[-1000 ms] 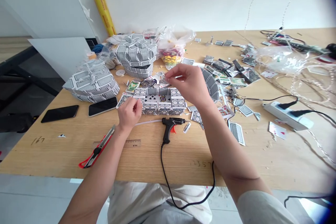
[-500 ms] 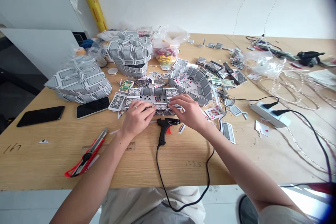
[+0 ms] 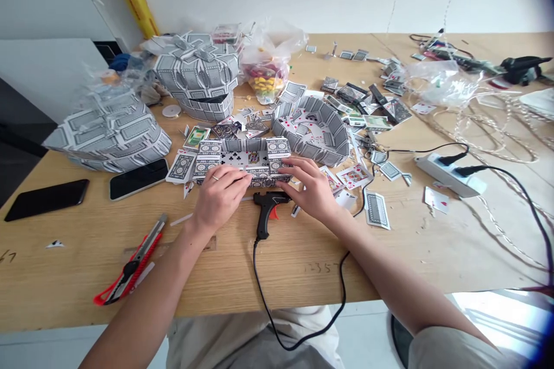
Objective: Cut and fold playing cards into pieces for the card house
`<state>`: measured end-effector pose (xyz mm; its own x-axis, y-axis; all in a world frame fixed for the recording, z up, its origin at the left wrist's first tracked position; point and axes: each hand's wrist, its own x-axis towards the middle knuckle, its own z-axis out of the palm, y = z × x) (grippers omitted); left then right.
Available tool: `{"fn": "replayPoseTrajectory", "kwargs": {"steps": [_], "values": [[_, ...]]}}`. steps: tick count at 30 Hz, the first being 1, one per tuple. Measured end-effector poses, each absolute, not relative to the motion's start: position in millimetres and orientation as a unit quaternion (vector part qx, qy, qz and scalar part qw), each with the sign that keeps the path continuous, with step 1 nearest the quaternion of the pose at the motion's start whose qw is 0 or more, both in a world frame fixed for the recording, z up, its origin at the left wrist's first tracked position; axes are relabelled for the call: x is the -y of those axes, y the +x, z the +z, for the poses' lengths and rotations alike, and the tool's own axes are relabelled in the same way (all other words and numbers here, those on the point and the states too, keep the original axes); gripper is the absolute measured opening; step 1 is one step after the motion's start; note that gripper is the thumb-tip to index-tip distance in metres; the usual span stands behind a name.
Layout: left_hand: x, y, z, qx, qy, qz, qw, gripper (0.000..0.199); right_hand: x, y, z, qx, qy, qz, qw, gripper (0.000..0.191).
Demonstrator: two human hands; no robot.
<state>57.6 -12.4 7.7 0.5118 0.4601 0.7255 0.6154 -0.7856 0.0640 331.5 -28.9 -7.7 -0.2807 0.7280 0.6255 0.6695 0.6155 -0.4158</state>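
Note:
A small open box made of playing cards [image 3: 236, 157] lies in front of me, its floor showing card faces. My left hand [image 3: 220, 196] has its fingers closed on the near wall of the box. On the near right corner, my right hand [image 3: 312, 187] grips the box between thumb and fingers. A black glue gun [image 3: 265, 216] with a red trigger rests on the table between my wrists, just below the box. Behind the box to the right is a heart-shaped card tray [image 3: 341, 135] with loose cards inside.
A red utility knife [image 3: 132, 265] and two phones [image 3: 47, 200] lie to the left. Two larger card boxes [image 3: 116, 132] stand at the back left. Scattered cards and a white power strip [image 3: 450, 176] with cables are on the right.
The view has shifted, so most things appear slightly lower-left or higher. Both hands remain at the card box; the left fingers lie flatter along its near wall.

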Motion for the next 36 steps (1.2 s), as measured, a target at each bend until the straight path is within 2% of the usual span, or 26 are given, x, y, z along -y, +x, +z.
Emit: {"fn": "replayPoseTrajectory", "kwargs": {"steps": [13,27,36], "values": [[14.8,64.5,4.5,0.345,-0.862,-0.365,0.066,0.015,28.5,332.3,-13.4,0.777,-0.450,0.069,0.435,0.014],[13.7,67.8,0.4,0.339,-0.862,-0.368,0.086,0.015,27.5,331.6,-16.1,0.789,-0.434,0.059,0.430,0.013],[13.4,68.6,-4.8,0.354,-0.864,-0.350,0.079,0.026,27.7,330.8,-16.0,0.790,-0.437,0.065,0.425,0.015]]}}
